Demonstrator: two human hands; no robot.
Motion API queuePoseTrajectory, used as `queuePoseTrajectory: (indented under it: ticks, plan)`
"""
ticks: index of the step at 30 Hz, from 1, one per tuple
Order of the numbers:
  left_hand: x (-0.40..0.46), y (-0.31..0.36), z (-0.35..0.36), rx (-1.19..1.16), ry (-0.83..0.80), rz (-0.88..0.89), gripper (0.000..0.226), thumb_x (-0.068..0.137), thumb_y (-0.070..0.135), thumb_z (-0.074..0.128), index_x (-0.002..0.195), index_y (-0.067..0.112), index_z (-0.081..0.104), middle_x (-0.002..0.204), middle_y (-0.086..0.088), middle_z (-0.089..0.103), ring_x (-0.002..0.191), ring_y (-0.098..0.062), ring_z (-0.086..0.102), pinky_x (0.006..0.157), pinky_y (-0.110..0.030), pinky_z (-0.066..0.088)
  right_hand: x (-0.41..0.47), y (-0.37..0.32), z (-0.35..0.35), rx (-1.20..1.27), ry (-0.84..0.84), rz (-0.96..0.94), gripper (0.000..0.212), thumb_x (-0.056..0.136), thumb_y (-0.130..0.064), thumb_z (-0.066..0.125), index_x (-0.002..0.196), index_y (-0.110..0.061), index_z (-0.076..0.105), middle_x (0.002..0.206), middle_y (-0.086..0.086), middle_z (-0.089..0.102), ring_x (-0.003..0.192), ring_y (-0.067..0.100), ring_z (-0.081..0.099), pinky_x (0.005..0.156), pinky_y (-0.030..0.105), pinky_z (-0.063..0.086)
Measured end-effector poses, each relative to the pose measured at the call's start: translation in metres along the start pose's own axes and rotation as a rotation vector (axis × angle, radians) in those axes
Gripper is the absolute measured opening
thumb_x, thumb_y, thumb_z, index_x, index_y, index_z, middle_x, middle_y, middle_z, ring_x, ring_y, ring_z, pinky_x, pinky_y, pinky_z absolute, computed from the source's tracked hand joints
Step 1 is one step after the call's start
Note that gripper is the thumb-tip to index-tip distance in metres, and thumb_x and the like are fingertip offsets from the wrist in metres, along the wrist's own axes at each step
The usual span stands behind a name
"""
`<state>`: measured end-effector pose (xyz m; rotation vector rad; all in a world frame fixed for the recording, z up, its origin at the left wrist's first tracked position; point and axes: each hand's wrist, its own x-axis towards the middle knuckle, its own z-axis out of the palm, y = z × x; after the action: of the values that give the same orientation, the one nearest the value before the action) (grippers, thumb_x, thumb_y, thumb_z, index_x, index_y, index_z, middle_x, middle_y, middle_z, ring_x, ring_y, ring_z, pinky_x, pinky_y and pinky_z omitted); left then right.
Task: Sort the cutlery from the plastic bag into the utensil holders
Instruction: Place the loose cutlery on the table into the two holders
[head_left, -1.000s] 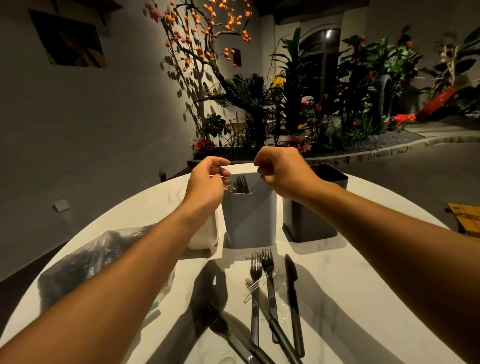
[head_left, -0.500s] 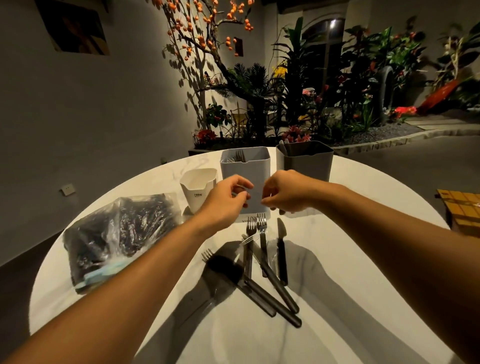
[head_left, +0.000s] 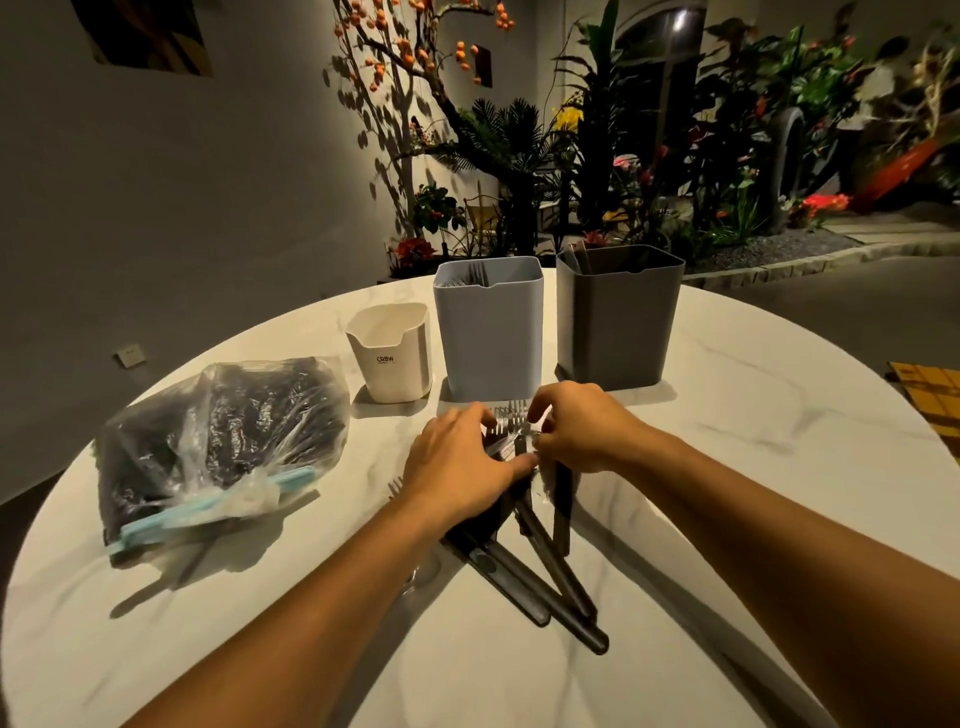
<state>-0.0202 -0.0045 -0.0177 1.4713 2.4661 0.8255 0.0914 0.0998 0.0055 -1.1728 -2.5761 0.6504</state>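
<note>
1. Desk (head_left: 727, 467): round, marble-look top; carries everything within arm's reach.
2. Plastic bag (head_left: 218, 441): left side, clipped, dark cutlery inside awaiting sorting.
3. Utensil holders in a row at the far edge: dark grey holder (head_left: 618, 322), blue-grey holder (head_left: 491, 332) showing fork tines, small white holder (head_left: 392, 358).
4. Loose cutlery (head_left: 545, 582): fanned before the holders, handles toward the person.
5. Left hand (head_left: 462, 467): lies over the pile, fingers extended.
6. Right hand (head_left: 576, 431): fingers curled, apparently pinching clear wrapping by the fork heads; exact hold unclear.

Both my forearms reach forward and converge. My left hand (head_left: 462, 462) lies palm-down, fingers extended, pressing flat. My right hand (head_left: 576, 431) arches beside it, fingertips curled and pinching.
</note>
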Motion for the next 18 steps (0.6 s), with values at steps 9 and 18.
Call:
queuePoseTrajectory:
  ticks: [9,18]
  plan:
    - [0.005,0.000,-0.006,-0.047,-0.027,-0.025,0.059,0.080,0.054,0.076,0.125,0.028,0.050,0.115,0.005,0.062,0.101,-0.016,0.061,0.085,-0.031,0.053,0.014,0.003,0.016,0.263,0.171,0.025,0.020,0.099,-0.019,0.054,0.116,-0.015,0.064,0.096,0.001,0.071,0.084,0.014,0.069,0.083,0.035,0.059]
    - [0.003,0.004,-0.002,0.222,-0.005,-0.077,0.041,0.091,0.058,0.058,0.107,0.021,0.050,0.106,0.001,0.059,0.094,-0.018,0.055,0.073,-0.028,0.042,0.007,0.013,0.014,0.141,0.171,0.013,0.024,0.099,-0.024,0.054,0.121,-0.018,0.063,0.115,0.002,0.066,0.100,0.018,0.062,0.092,0.033,0.052]
